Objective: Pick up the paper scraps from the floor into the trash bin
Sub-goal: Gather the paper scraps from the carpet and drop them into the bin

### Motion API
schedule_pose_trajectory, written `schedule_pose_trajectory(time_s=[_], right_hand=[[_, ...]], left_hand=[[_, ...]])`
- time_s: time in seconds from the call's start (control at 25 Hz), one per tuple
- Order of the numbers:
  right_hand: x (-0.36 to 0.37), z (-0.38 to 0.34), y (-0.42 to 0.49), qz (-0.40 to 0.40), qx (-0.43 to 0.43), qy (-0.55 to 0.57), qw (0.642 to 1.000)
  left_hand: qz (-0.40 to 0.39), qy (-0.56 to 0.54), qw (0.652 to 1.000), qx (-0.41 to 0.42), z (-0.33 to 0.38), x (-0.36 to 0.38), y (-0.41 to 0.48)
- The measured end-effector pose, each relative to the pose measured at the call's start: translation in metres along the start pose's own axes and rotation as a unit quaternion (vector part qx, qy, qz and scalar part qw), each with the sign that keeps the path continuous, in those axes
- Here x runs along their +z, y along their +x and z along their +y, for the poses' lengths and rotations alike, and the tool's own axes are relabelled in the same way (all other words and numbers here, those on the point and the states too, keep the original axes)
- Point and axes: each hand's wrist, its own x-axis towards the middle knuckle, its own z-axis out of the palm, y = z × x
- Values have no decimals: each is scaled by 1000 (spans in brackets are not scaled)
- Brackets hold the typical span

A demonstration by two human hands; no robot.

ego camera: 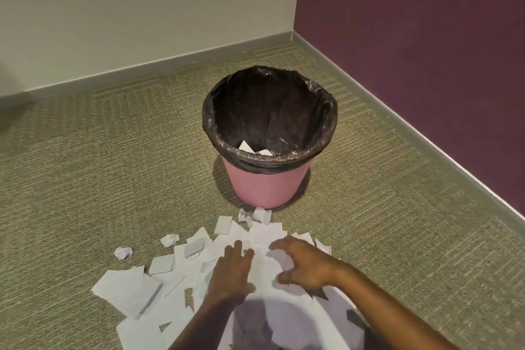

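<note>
A pink trash bin (267,187) lined with a black bag (270,111) stands on the carpet near the room's corner; a couple of white scraps (245,145) lie at its bottom. Just in front of it spreads a wide pile of torn white paper scraps (170,293). My left hand (231,273) lies on the pile with fingers spread. My right hand (304,264) hovers over or touches the paper beside it, fingers bent like a claw, with white paper between the two hands. Neither hand plainly grips a scrap.
Two crumpled paper balls (123,253) (170,239) lie left of the pile. A beige wall (142,8) runs behind, a purple wall (426,51) on the right, meeting in a corner behind the bin. Olive carpet (85,165) extends to the left.
</note>
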Motion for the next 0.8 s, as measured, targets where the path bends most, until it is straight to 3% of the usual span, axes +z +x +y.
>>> schedule_pose_trajectory(time_s=[0.16, 0.32, 0.36, 0.44, 0.48, 0.56, 0.72, 0.8], right_hand=[[51, 24, 45, 3, 56, -162, 985], [69, 4, 55, 49, 80, -195, 976], [78, 10, 65, 30, 117, -196, 973], [107, 34, 92, 176, 101, -201, 958], [114, 37, 98, 206, 84, -202, 954], [113, 18, 88, 206, 69, -214, 952], [100, -13, 62, 151, 31, -272, 950], [98, -6, 66, 134, 32, -235, 962]], left_hand=[[8, -19, 1000, -1, -2, -3, 3], [75, 7, 996, -54, -15, -19, 3], [47, 4, 994, -100, -21, -21, 3], [-49, -29, 982, -180, -37, -19, 3], [-94, -48, 975, -196, -44, -15, 3], [-128, -64, 970, -194, -50, -5, 0], [-53, -62, 983, -166, -49, -5, -2], [-26, -66, 985, -155, -49, -11, -2]])
